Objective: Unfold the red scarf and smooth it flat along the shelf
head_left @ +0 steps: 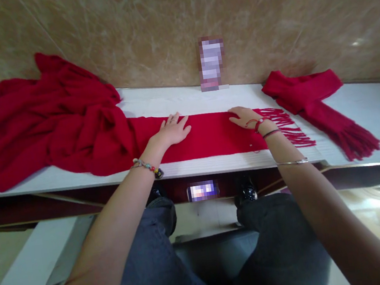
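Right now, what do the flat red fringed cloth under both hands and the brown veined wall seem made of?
Flat red fringed cloth: matte, apparently woven fabric, perhaps wool-like, by its loose end threads. Brown veined wall: glossy stone or imitation, by pale veins and highlight.

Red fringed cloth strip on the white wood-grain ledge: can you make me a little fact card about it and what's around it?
Left hand: flat, fingers spread, on the red fringed cloth strip
Right hand: resting on the strip, near its fringe
Left end: crumpled red fabric heap
Right side: bent red fringed scarf
Underneath: white wood-grain ledge
Behind: brown marble-patterned wall
Left wrist: colourful beaded bracelet
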A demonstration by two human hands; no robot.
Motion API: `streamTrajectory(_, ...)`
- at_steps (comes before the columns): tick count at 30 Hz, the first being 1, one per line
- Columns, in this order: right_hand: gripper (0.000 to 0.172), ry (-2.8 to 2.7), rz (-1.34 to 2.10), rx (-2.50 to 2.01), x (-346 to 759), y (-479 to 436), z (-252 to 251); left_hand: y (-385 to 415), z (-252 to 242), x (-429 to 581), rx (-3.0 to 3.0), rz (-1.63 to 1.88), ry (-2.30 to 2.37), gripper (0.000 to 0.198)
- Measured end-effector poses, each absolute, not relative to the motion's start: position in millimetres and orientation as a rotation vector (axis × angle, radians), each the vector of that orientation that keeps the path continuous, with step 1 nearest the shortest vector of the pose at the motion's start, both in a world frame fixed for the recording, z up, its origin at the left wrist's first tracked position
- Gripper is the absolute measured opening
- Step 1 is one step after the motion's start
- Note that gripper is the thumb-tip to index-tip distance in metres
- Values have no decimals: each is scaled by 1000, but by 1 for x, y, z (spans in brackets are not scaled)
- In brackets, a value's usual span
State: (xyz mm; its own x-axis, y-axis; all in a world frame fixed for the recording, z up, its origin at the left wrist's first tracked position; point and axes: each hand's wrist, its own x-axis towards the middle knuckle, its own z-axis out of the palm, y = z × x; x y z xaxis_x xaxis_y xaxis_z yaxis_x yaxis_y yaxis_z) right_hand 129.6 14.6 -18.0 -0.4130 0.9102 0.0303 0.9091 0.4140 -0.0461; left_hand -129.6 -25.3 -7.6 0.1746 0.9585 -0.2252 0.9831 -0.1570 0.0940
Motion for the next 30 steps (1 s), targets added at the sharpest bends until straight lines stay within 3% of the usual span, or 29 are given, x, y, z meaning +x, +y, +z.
streamTrajectory(9,51,-2478,-35,-1667,141,0,-33,-25,-12,-129,2204,-138,1870,61)
streamTrajectory(16,46,-2564,63,-1667,144,-24,-20,-22,-4,-129,2204,-227,1863,61)
streamTrajectory(30,47,-2501,-71,-1715,138,10,-12,-2,3,-148,2415,-157,1886,52)
